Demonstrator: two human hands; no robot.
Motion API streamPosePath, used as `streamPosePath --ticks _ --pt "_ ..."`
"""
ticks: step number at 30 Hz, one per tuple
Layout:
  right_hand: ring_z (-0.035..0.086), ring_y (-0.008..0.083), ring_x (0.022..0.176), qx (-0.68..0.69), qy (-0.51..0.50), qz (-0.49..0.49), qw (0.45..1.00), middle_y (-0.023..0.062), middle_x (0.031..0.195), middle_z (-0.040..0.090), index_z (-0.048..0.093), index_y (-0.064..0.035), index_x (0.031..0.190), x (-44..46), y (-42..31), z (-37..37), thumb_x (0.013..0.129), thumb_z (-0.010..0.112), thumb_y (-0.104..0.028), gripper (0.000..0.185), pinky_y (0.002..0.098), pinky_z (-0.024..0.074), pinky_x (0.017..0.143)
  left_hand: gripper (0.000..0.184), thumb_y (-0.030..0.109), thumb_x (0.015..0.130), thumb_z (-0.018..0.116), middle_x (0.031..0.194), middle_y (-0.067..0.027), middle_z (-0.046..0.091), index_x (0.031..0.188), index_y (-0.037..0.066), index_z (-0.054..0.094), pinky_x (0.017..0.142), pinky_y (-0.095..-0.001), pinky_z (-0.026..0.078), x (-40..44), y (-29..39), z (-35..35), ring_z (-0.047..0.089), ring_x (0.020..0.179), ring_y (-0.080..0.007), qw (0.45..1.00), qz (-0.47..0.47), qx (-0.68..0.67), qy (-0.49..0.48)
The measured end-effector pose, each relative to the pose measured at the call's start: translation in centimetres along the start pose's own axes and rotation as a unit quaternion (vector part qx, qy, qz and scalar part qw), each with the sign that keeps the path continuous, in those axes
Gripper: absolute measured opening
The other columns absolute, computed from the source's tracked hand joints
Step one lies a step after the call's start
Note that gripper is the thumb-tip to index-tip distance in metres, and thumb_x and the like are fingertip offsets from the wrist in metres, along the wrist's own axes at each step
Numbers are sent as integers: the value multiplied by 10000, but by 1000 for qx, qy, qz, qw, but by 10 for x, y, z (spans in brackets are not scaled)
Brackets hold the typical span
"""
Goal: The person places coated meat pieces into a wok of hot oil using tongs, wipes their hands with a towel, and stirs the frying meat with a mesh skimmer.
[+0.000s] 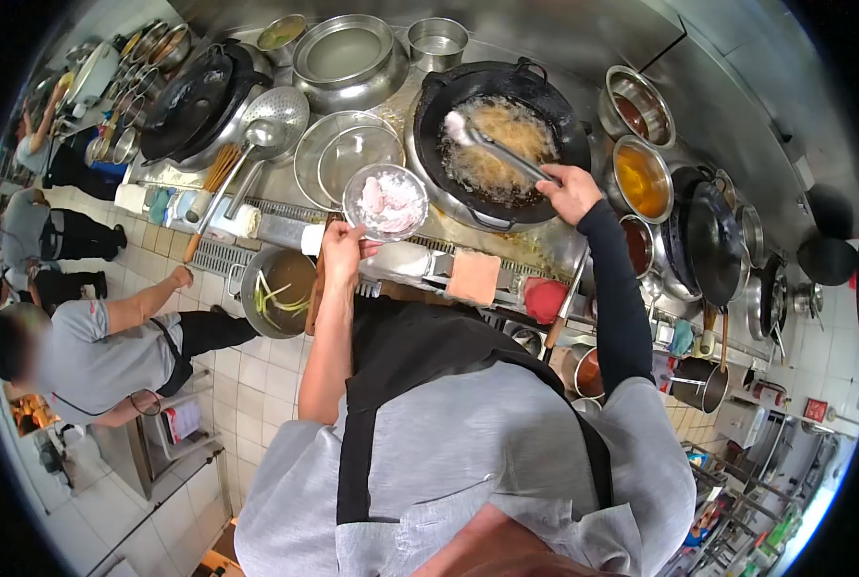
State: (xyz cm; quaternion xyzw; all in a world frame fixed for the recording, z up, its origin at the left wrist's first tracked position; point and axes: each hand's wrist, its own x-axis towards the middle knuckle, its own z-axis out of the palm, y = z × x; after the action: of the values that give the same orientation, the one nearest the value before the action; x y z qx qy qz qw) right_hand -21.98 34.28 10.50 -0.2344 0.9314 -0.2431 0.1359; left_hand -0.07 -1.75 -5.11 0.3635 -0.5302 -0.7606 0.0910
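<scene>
Two grips on: right hand (pixel 570 192) closed round long grey metal tongs (pixel 508 158), slanting forward-left, their length likely sparing it heat; a pale coated lump (pixel 456 127) sits at the tips, over the round black wok (pixel 572 117). Left hand (pixel 348 252) pinches a shallow silver bowl (pixel 389 236), probably close for short reach.

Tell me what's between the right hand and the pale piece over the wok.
Metal tongs: in the head view, the right hand holds one end, and the pale piece is at the other.
</scene>
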Motion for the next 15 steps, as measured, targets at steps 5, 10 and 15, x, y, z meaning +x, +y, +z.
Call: streamPosePath --ticks 5,10,15 --pt "648 378 1129 -182 60 76 979 232 1169 696 679 -6 1236 45 32 0 906 655 -240 405 456 513 977 133 78 981 606 858 -130 685 947 53 479 553 -274 564 -18 4 -12 731 703 -237 1000 -3 6 10" --pt "648 386 1141 -281 12 138 950 245 1203 673 653 -12 1212 79 31 -10 918 623 -182 341 470 530 968 118 68 985 599 852 -130 680 957 41 488 550 -266 561 -24 0 -18 728 702 -232 1000 0 -1 17" --pt "650 408 1129 -275 80 129 950 299 1217 638 596 19 1228 95 43 -2 943 575 -163 339 489 535 947 111 71 990 594 851 -130 680 962 36 492 552 -261 559 -30 2 -17 722 697 -228 1000 7 -3 17"
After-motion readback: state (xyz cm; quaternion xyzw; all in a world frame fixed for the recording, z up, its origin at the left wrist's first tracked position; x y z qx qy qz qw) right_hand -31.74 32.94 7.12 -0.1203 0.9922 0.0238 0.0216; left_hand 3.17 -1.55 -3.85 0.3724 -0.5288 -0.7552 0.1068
